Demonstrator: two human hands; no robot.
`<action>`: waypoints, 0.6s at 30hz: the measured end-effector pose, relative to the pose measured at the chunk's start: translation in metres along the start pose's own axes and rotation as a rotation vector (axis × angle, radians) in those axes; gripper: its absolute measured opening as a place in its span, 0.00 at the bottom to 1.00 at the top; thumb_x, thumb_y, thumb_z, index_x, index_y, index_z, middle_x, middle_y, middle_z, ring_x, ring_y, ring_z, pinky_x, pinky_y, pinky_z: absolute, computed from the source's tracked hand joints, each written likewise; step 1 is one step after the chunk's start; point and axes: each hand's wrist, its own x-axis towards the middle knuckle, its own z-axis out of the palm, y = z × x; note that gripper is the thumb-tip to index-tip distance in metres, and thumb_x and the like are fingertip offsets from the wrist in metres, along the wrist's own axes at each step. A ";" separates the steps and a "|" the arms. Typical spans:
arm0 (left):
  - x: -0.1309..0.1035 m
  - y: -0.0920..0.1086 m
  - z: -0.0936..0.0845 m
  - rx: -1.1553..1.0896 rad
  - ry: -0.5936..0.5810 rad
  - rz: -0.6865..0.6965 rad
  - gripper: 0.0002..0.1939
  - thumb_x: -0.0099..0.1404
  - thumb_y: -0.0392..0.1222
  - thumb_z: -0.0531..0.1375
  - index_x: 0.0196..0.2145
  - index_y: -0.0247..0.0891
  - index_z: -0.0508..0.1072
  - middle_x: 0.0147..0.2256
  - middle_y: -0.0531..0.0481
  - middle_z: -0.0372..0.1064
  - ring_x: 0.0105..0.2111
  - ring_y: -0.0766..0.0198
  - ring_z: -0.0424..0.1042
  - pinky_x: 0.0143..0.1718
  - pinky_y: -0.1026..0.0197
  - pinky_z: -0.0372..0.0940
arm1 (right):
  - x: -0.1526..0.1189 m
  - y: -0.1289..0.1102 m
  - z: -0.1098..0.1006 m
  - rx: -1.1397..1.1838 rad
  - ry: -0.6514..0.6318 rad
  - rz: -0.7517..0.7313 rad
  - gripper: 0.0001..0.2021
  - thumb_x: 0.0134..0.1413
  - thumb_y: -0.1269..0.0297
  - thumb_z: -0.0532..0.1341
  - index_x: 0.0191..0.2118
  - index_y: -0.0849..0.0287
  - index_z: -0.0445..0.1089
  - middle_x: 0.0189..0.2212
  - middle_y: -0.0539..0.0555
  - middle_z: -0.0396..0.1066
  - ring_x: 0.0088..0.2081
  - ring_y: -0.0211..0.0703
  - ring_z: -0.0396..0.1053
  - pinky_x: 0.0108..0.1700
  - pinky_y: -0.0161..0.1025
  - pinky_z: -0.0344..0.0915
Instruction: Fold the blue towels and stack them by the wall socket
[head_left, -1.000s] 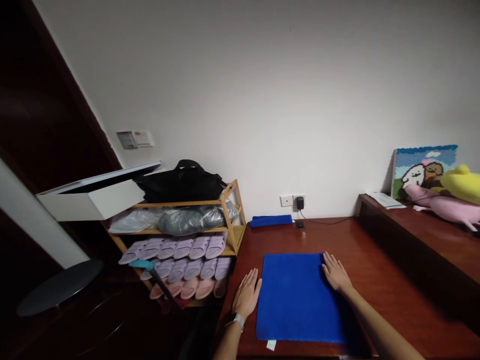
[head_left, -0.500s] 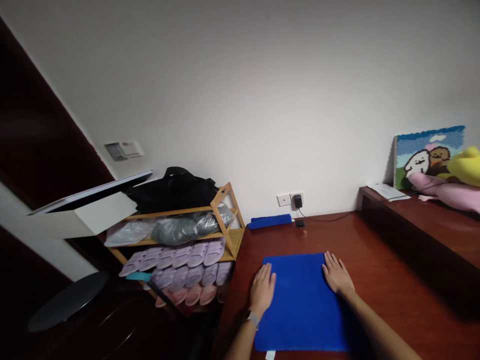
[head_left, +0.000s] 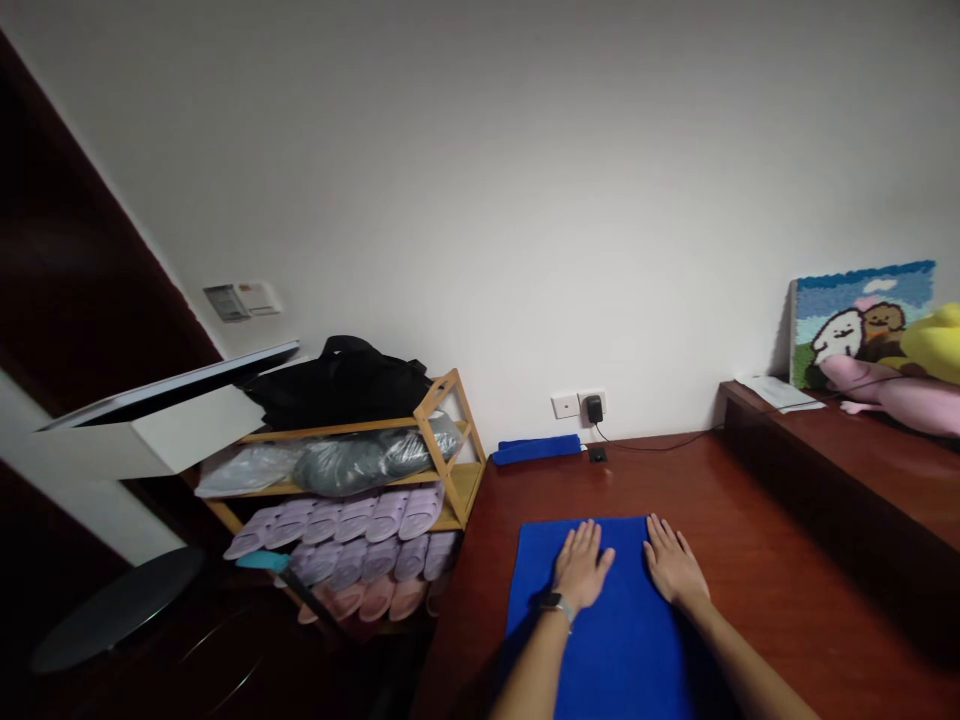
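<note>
A blue cloth (head_left: pixel 622 640) lies spread flat on the reddish-brown wooden table (head_left: pixel 795 590). My left hand (head_left: pixel 583 567), with a watch on the wrist, rests palm down on the upper middle of the cloth, fingers stretched out. At the cloth's right edge, near its far corner, my right hand (head_left: pixel 673 560) lies flat with fingers extended, partly on the cloth and partly on the wood. Neither hand grips anything. The near end of the cloth runs out of the picture. A second blue cloth (head_left: pixel 537 449), folded into a strip, lies by the wall.
A plug adapter (head_left: pixel 594 408) sits in the wall socket, its cable trailing right. On the raised ledge (head_left: pixel 825 435) are papers (head_left: pixel 780 393), a dog picture (head_left: pixel 862 320) and a pink plush toy (head_left: pixel 892 392). Left of the table stands a wooden rack (head_left: pixel 450 440) with several slippers (head_left: pixel 352 518) and a black bag (head_left: pixel 337 382).
My left hand has moved right, from the cloth's left edge onto its upper middle. The right hand stays at the right edge. The view has shifted slightly.
</note>
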 end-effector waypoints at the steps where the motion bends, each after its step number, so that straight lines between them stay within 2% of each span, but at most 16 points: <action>1: -0.005 -0.022 -0.008 0.022 0.002 -0.050 0.37 0.77 0.62 0.36 0.75 0.41 0.49 0.74 0.46 0.44 0.74 0.55 0.42 0.75 0.44 0.43 | -0.001 -0.001 -0.002 0.001 -0.005 0.003 0.34 0.70 0.55 0.35 0.76 0.64 0.45 0.76 0.55 0.44 0.76 0.47 0.41 0.75 0.49 0.38; 5: -0.031 -0.107 -0.044 0.066 0.034 -0.195 0.38 0.77 0.61 0.36 0.74 0.37 0.51 0.74 0.41 0.46 0.74 0.50 0.45 0.73 0.40 0.46 | -0.003 -0.003 -0.005 0.020 -0.011 0.008 0.35 0.69 0.55 0.35 0.76 0.64 0.45 0.76 0.54 0.44 0.76 0.46 0.40 0.75 0.49 0.37; 7: -0.049 -0.140 -0.057 0.080 0.047 -0.239 0.37 0.77 0.60 0.38 0.73 0.36 0.54 0.73 0.41 0.48 0.73 0.52 0.47 0.73 0.43 0.48 | -0.002 -0.002 -0.003 0.035 -0.006 0.011 0.34 0.69 0.55 0.36 0.76 0.63 0.46 0.76 0.54 0.44 0.76 0.45 0.40 0.75 0.49 0.37; 9: -0.067 -0.164 -0.065 0.092 0.067 -0.275 0.36 0.77 0.58 0.39 0.73 0.35 0.56 0.72 0.40 0.50 0.72 0.52 0.49 0.72 0.45 0.50 | -0.002 -0.001 -0.002 0.039 0.000 0.008 0.34 0.69 0.54 0.36 0.76 0.62 0.47 0.76 0.54 0.45 0.76 0.46 0.40 0.75 0.50 0.37; 13: -0.095 -0.186 -0.062 0.114 0.124 -0.327 0.34 0.77 0.56 0.41 0.71 0.34 0.58 0.72 0.39 0.52 0.72 0.52 0.50 0.72 0.45 0.50 | -0.002 -0.001 0.000 0.013 0.011 -0.008 0.35 0.69 0.55 0.36 0.75 0.66 0.48 0.75 0.55 0.46 0.76 0.47 0.41 0.75 0.50 0.39; 18: -0.103 -0.189 -0.053 0.156 0.257 -0.306 0.32 0.77 0.55 0.43 0.68 0.34 0.64 0.70 0.40 0.58 0.71 0.55 0.56 0.72 0.49 0.51 | 0.001 0.001 0.006 -0.018 0.027 -0.003 0.35 0.68 0.56 0.36 0.75 0.67 0.47 0.75 0.56 0.45 0.75 0.49 0.42 0.75 0.51 0.41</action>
